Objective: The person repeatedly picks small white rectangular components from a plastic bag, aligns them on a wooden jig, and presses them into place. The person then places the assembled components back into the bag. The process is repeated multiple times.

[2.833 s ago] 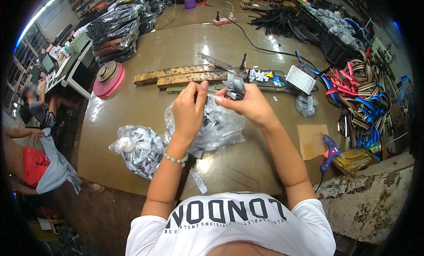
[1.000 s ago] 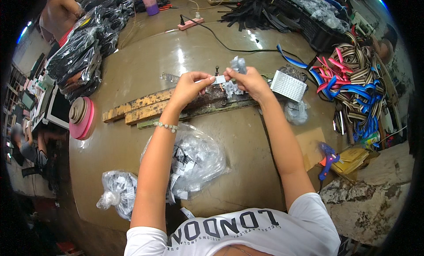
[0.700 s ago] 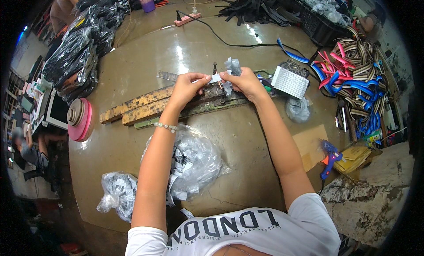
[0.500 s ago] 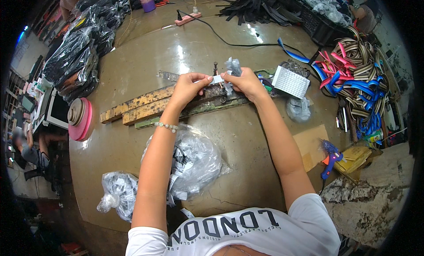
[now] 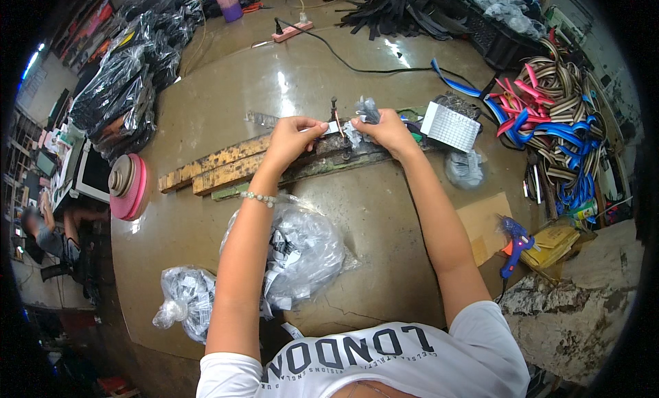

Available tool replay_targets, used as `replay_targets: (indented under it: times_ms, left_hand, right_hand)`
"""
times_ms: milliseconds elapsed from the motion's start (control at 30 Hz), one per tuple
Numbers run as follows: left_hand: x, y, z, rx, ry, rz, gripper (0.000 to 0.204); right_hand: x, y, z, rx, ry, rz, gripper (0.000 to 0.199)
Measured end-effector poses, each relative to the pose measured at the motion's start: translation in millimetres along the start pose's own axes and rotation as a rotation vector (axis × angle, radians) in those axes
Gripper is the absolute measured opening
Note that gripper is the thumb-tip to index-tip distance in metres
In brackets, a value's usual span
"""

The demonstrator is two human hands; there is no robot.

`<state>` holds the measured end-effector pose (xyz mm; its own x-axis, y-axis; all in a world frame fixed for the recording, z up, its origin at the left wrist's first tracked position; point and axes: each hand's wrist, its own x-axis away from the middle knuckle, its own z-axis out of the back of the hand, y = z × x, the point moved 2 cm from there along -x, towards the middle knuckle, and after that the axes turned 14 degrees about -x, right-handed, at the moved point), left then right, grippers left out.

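My left hand (image 5: 296, 138) is closed in a pinch on a small white tag (image 5: 334, 127), beside an upright metal rod (image 5: 336, 111). To the right of the rod, my right hand (image 5: 388, 132) pinches a crumpled piece of greyish clear plastic (image 5: 368, 110). More clear plastic shows under its thumb; its exact form is too small to tell. Both hands are above a worn wooden board (image 5: 226, 170) with yellow and green strips, lying across the table. Part of the board is hidden behind my hands.
Nearer me lie a large clear bag of printed tags (image 5: 309, 250) and a smaller knotted bag (image 5: 187, 295). To the right are a white gridded block (image 5: 451, 127), a blue glue gun (image 5: 513, 247) and coiled straps (image 5: 556, 137). A black cable (image 5: 384, 70) crosses the far side.
My hands have moved slightly apart, the right one shifting right with the plastic. More of the metal rod shows between them. The left hand keeps its pinch on the white tag.
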<state>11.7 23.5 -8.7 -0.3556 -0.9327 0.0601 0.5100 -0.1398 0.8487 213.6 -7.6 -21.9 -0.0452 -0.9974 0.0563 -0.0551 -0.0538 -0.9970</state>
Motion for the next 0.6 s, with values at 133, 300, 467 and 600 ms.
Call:
replay_targets:
  times_ms: [133, 300, 467, 600]
  left_hand:
    - [7, 16, 3, 0.057, 0.011, -0.04, 0.031]
    - [7, 34, 0, 0.089, -0.026, -0.107, 0.032]
    - [8, 20, 13, 0.059, -0.072, -0.034, 0.027]
    - [8, 4, 10, 0.209, -0.098, 0.063, 0.021]
  right_hand:
    - [10, -21, 1, -0.077, 0.011, 0.05, 0.023]
    - [18, -29, -12, -0.219, -0.171, 0.004, 0.022]
    - [11, -20, 11, -0.313, -0.008, -0.069, 0.017]
    - [6, -6, 19, -0.434, -0.077, -0.14, 0.016]
